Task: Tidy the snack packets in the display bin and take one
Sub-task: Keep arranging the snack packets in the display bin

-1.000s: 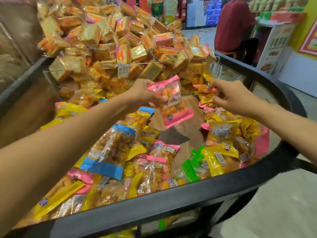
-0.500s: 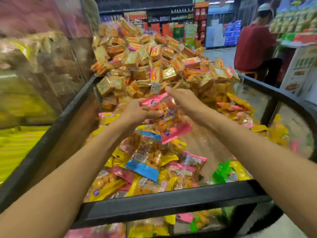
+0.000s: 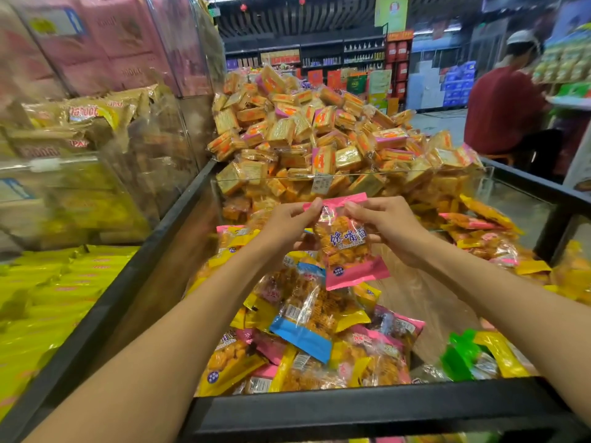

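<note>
The left hand [image 3: 289, 223] and right hand [image 3: 388, 227] each pinch a top corner of the pink snack packet [image 3: 347, 243], which hangs upright above the display bin [image 3: 367, 407]. Keeping the pinch on the sealed edge, not the brittle contents, seems wise while lifting it clear. Below lie loose mixed packets [image 3: 307, 330]; beyond a clear divider [image 3: 351, 175] rises a cracker heap [image 3: 319, 135]. A person in red [image 3: 502, 113] sits by far shelves.

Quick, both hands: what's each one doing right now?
Left hand: pinches the top edge of the pink snack packet.
Right hand: pinches the same packet's top edge, other side.
</note>
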{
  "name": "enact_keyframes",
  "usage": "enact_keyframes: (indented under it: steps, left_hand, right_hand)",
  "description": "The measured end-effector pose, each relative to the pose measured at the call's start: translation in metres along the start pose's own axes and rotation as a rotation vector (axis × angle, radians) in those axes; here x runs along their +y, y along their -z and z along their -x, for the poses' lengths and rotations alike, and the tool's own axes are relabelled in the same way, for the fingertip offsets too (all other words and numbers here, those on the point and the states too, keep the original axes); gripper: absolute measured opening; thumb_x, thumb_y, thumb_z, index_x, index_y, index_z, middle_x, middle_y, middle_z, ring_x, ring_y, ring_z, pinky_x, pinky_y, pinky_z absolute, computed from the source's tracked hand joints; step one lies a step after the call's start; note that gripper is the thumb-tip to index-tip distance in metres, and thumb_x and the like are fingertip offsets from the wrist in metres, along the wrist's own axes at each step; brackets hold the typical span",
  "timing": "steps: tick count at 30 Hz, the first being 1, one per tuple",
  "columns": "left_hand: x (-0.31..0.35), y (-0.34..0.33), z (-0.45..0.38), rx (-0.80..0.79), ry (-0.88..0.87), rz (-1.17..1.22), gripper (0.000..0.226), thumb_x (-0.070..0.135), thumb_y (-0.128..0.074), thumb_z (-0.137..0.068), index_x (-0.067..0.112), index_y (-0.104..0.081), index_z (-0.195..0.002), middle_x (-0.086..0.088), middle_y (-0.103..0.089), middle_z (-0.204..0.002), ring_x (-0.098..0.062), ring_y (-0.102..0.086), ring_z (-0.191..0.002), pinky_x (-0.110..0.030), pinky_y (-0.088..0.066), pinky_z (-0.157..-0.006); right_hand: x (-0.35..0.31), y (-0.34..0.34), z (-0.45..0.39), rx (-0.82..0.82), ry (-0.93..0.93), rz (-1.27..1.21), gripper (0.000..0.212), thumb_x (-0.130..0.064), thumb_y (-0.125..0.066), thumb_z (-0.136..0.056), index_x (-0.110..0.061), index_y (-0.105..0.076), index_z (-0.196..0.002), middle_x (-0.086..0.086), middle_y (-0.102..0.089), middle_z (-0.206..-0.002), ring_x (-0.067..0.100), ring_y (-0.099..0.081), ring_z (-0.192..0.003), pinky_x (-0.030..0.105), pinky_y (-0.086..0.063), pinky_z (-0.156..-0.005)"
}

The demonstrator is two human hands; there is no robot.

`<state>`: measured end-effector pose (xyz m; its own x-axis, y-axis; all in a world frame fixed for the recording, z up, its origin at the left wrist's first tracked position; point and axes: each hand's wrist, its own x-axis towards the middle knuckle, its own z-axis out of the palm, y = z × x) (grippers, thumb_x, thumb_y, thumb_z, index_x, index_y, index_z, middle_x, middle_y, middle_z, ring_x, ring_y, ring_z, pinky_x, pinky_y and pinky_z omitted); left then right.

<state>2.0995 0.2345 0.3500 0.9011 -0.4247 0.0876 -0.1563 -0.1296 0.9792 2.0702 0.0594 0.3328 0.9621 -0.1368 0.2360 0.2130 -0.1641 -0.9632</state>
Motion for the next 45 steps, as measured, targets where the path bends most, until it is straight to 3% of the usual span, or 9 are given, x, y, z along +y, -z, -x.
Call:
enact_keyframes:
  steps: [6, 14, 17, 23, 29, 34, 37, 40, 45]
  left_hand:
    - [-0.002, 0.003, -0.002, 0.076, -0.074, -0.015, 0.023, 0.028, -0.054, -0.095, 0.012, -0.068, -0.087, -0.003, -0.068, -0.075, -0.011, -0.064, -0.056, -0.022, -0.054, -0.053]
    - [0.0, 0.017, -0.007, 0.279, -0.136, 0.022, 0.04, 0.029, -0.059, -0.092, -0.01, -0.066, -0.089, -0.011, -0.059, -0.074, -0.02, -0.057, -0.061, -0.026, -0.052, -0.052]
    - [-0.002, 0.025, -0.012, 0.347, -0.147, 0.021, 0.048, 0.035, -0.061, -0.091, -0.012, -0.063, -0.097, -0.014, -0.056, -0.083, -0.026, -0.056, -0.071, -0.039, -0.055, -0.065]
    - [0.005, 0.025, -0.012, 0.192, -0.074, 0.006, 0.038, 0.046, -0.056, -0.089, 0.014, -0.061, -0.07, -0.008, -0.056, -0.08, -0.019, -0.056, -0.073, -0.024, -0.054, -0.064]
    - [0.001, 0.019, -0.007, -0.112, 0.01, -0.272, 0.077, 0.025, -0.084, -0.059, 0.004, -0.053, -0.126, -0.009, -0.066, -0.112, -0.021, -0.063, -0.104, -0.027, -0.054, -0.085]
    - [-0.003, 0.021, -0.007, -0.079, -0.013, -0.314, 0.077, 0.006, -0.084, -0.058, -0.001, -0.051, -0.127, -0.014, -0.062, -0.113, -0.024, -0.061, -0.102, -0.031, -0.056, -0.084]
    - [-0.004, 0.023, -0.007, -0.076, -0.015, -0.314, 0.048, -0.001, -0.08, -0.068, -0.003, -0.057, -0.11, -0.018, -0.059, -0.105, -0.027, -0.058, -0.092, -0.03, -0.054, -0.083]
    - [0.0, 0.019, -0.004, -0.04, -0.031, -0.313, 0.061, 0.001, -0.08, -0.069, -0.003, -0.051, -0.123, -0.013, -0.059, -0.104, -0.024, -0.059, -0.093, -0.04, -0.054, -0.088]
    - [0.007, 0.008, 0.0, 0.182, -0.31, -0.298, 0.028, 0.018, -0.072, -0.083, 0.015, -0.053, -0.104, -0.004, -0.061, -0.101, -0.011, -0.061, -0.085, -0.015, -0.049, -0.06]
  right_hand:
    - [-0.003, 0.0, -0.001, -0.034, -0.04, -0.062, 0.048, -0.036, -0.059, -0.091, 0.01, -0.064, -0.105, 0.018, -0.062, -0.092, 0.028, -0.058, -0.084, 0.035, -0.053, -0.076]
    - [-0.003, 0.0, 0.006, -0.393, -0.134, 0.074, 0.025, -0.021, -0.069, -0.084, -0.029, -0.06, -0.105, -0.015, -0.069, -0.09, -0.003, -0.065, -0.081, 0.016, -0.051, -0.075]
    - [0.001, -0.006, 0.009, -0.474, -0.136, 0.17, 0.041, 0.0, -0.073, -0.077, -0.013, -0.058, -0.112, 0.0, -0.07, -0.106, 0.007, -0.069, -0.09, 0.018, -0.055, -0.077]
    - [0.002, -0.002, 0.003, -0.407, -0.163, -0.037, 0.036, 0.015, -0.063, -0.077, 0.009, -0.057, -0.112, 0.024, -0.069, -0.101, 0.024, -0.071, -0.083, 0.026, -0.059, -0.074]
    - [-0.005, 0.001, 0.004, -0.347, -0.129, -0.226, 0.028, 0.02, -0.056, -0.08, -0.002, -0.064, -0.095, 0.012, -0.073, -0.087, 0.02, -0.072, -0.081, 0.025, -0.059, -0.073]
    - [-0.011, -0.001, 0.005, -0.292, -0.106, -0.178, 0.024, 0.015, -0.063, -0.078, -0.006, -0.066, -0.089, 0.006, -0.073, -0.085, 0.012, -0.071, -0.077, 0.019, -0.055, -0.064]
    - [-0.011, 0.001, 0.003, -0.285, -0.116, -0.267, 0.033, 0.006, -0.069, -0.074, -0.005, -0.065, -0.105, 0.01, -0.073, -0.1, 0.019, -0.07, -0.094, 0.026, -0.058, -0.075]
    - [-0.01, 0.001, 0.002, -0.204, -0.09, -0.276, 0.037, -0.003, -0.072, -0.07, -0.006, -0.064, -0.107, 0.012, -0.073, -0.1, 0.022, -0.07, -0.094, 0.03, -0.058, -0.079]
    - [-0.011, -0.001, 0.004, 0.073, 0.102, -0.073, 0.026, -0.004, -0.075, -0.076, -0.017, -0.065, -0.096, 0.002, -0.072, -0.096, 0.009, -0.068, -0.084, 0.024, -0.057, -0.073]
